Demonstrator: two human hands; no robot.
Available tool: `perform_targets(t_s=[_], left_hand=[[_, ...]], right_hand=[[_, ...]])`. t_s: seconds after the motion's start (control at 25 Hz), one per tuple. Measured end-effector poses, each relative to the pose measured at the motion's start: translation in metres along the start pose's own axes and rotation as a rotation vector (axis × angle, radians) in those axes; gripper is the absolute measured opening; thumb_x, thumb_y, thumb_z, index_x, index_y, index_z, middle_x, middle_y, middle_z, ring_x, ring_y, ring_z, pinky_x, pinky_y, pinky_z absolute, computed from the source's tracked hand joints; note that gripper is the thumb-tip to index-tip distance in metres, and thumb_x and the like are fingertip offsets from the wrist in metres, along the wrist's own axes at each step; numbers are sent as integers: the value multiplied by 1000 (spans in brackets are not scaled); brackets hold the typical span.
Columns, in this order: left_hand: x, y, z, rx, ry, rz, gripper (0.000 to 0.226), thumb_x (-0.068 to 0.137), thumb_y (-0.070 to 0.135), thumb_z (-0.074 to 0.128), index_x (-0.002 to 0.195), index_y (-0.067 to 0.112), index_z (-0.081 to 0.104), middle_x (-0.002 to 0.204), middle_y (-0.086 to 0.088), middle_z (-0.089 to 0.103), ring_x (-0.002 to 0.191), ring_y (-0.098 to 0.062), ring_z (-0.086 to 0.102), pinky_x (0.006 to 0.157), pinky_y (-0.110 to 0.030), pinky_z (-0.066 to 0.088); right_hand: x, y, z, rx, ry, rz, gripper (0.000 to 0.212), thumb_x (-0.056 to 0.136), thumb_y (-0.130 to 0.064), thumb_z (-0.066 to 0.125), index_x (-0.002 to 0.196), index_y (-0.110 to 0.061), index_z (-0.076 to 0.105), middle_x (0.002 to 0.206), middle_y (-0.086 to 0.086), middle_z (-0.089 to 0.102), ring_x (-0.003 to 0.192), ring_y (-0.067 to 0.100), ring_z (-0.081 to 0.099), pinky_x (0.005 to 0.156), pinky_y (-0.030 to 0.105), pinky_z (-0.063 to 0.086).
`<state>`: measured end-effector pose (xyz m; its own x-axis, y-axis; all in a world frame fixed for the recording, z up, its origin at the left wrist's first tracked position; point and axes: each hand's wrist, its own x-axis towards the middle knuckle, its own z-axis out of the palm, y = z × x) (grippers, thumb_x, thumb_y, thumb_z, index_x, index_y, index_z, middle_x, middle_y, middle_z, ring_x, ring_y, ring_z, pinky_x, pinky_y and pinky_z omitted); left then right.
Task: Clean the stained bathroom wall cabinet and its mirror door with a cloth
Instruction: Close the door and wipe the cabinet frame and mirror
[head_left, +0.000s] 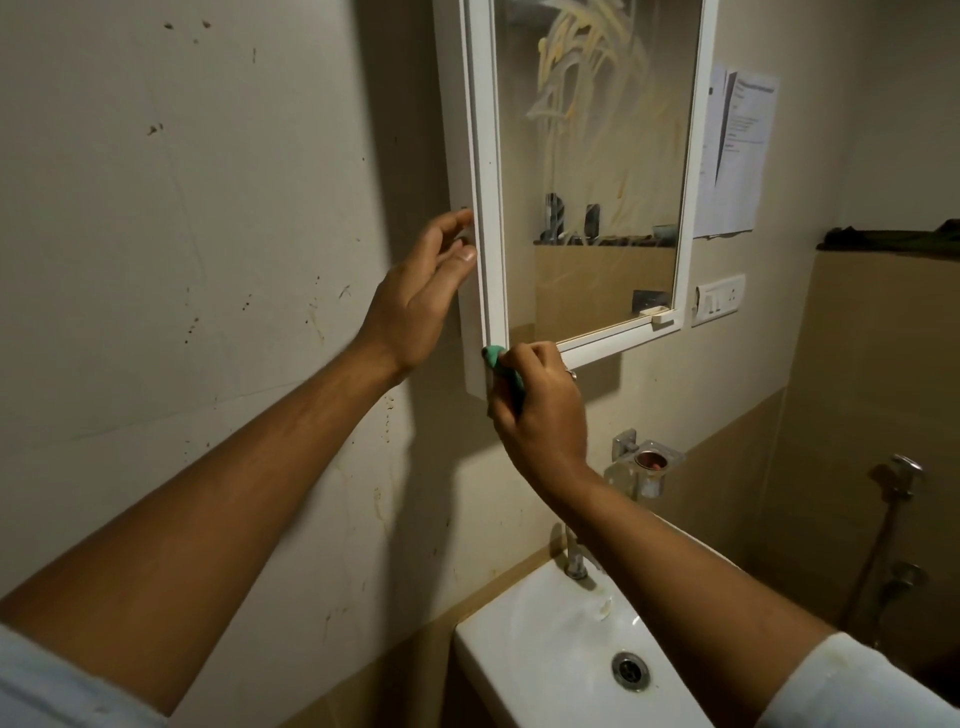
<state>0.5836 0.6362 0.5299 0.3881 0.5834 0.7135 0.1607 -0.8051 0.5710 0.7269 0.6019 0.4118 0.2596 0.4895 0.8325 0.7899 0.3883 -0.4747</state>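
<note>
The white wall cabinet (462, 156) hangs at top centre, its mirror door (587, 171) smeared with yellowish streaks. My left hand (421, 296) holds the cabinet's left side edge, thumb at the front of the frame and fingers curled against the side panel. My right hand (540, 410) grips a bunched green cloth (496, 361) and presses it against the lower left corner of the door frame. Most of the cloth is hidden inside my fist.
A white washbasin (545, 649) with a chrome tap (574, 561) sits below. A soap holder (644, 465) is fixed under the cabinet. A switch plate (719, 299) and taped papers (732, 150) lie to the right, a hand-spray hose (893, 499) at far right. The left wall is spotted with stains.
</note>
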Motion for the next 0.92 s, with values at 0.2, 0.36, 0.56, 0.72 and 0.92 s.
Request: perform_targets(t_s=[0.2, 0.36, 0.56, 0.72, 0.92], left_hand=[[0, -2, 0, -15, -5, -2, 51, 107, 42, 39, 156, 29, 34, 159, 11, 40, 145, -6, 40, 119, -45, 38], [-1, -2, 1, 3, -2, -12, 54, 105, 45, 39, 156, 30, 33, 160, 10, 39, 146, -8, 39, 119, -46, 38], [-3, 3, 8, 29, 21, -35, 58, 101, 51, 40, 155, 31, 34, 158, 10, 42, 145, -10, 41, 118, -46, 40], [-5, 4, 12, 19, 46, -31, 57, 102, 49, 40, 155, 30, 35, 158, 9, 42, 145, -9, 41, 118, -46, 40], [-6, 6, 12, 15, 34, -41, 57, 103, 49, 40, 156, 30, 33, 160, 10, 39, 146, -8, 38, 120, -45, 37]], right_hand=[[29, -17, -5, 127, 110, -8, 14, 96, -20, 68, 108, -14, 67, 104, -1, 62, 90, 14, 60, 75, 33, 60], [4, -5, 12, -51, 103, -89, 20, 95, -20, 70, 114, -14, 65, 107, 3, 59, 91, 18, 58, 65, 31, 57], [-1, 8, 3, -265, -5, -288, 18, 92, -21, 74, 105, -13, 65, 101, 6, 62, 84, 21, 59, 59, 33, 58], [-5, -1, 14, -161, 26, -132, 14, 89, -16, 74, 100, -15, 64, 98, 3, 58, 84, 16, 53, 62, 32, 57], [8, 53, -13, -396, -185, -737, 21, 96, -22, 69, 115, -14, 69, 110, 12, 63, 91, 26, 61, 63, 36, 57]])
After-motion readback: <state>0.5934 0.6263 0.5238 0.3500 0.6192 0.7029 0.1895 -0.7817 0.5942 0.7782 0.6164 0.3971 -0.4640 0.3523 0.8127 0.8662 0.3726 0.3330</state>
